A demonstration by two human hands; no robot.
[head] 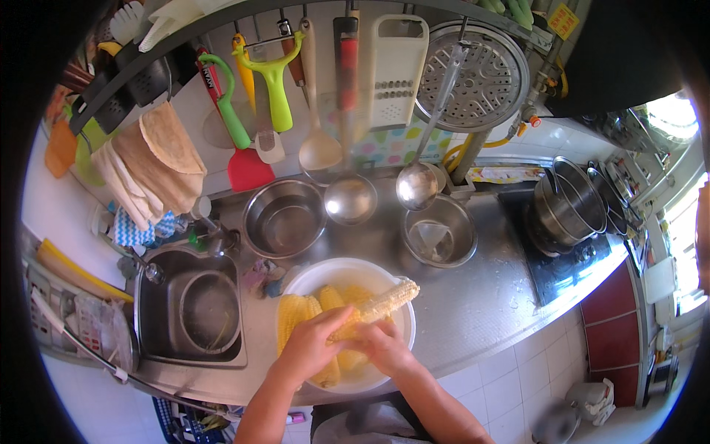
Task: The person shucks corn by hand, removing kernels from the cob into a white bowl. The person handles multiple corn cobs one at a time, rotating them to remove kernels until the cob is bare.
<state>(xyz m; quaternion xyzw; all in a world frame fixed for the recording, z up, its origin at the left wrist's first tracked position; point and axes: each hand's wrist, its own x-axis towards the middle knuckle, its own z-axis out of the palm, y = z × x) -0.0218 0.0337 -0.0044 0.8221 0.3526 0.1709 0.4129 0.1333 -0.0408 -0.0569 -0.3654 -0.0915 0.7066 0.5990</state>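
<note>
A partly stripped corn cob (391, 298) is held above a white plastic basin (409, 333). My left hand (321, 333) grips its near end, where yellow kernels remain, while the far end is bare and pale. Against the same cob, my right hand (383, 345) presses with its fingers at the edge of the kernels. Several whole yellow corn ears (294, 316) lean against the left side of the basin. Loose kernels appear to lie in the basin beneath my hands, partly hidden by them.
Two steel bowls (285, 219) (441, 233) stand behind the basin; the right one holds a clear plastic piece. A sink (241, 333) with a tap (219, 241) lies left. Ladles (350, 200) and peelers (277, 83) hang above. Pots (566, 205) sit on the cooktop (571, 277) at right.
</note>
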